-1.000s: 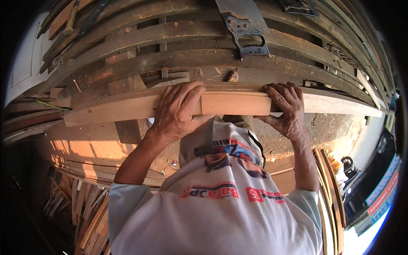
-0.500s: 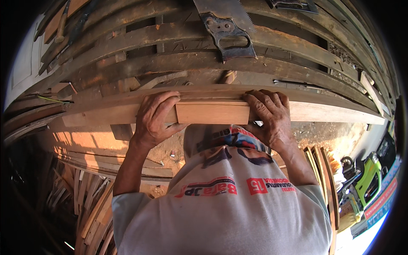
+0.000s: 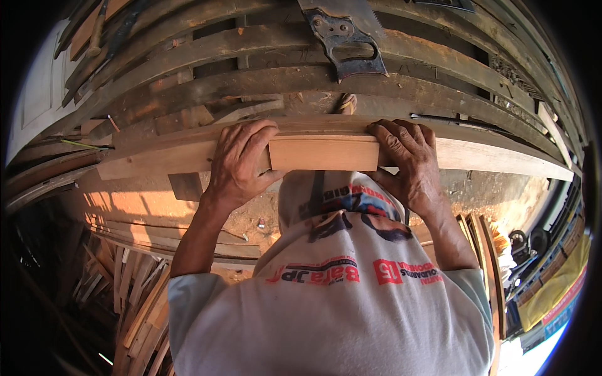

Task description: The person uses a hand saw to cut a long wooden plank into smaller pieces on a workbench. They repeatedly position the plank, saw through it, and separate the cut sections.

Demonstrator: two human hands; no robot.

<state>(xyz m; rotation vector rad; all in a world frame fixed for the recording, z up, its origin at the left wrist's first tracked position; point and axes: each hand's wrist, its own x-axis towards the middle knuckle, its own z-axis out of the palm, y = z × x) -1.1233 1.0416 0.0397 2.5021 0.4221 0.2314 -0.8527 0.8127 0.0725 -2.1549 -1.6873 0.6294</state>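
A long pale wooden beam (image 3: 501, 153) runs across in front of me. Against its near side lies a short, smooth wooden block (image 3: 324, 154), its long edge in line with the beam. My left hand (image 3: 241, 160) is closed round the block's left end, fingers over the top and thumb at the lower edge. At the other end my right hand (image 3: 411, 160) grips in the same way, fingers curled over the top and thumb below. Both hands hide the block's ends and parts of the beam behind.
Beyond the beam is a bench of spaced dark slats (image 3: 269, 84), with a handsaw (image 3: 354, 47) lying on it. A hammer (image 3: 97, 31) rests at the far left. Loose timber offcuts (image 3: 135, 276) are heaped at the lower left, and upright boards (image 3: 486, 263) stand at the right.
The view has shifted a little, so the bench and saw sit higher and further right. A green vehicle at the right has left the picture. Both hands keep their hold on the block.
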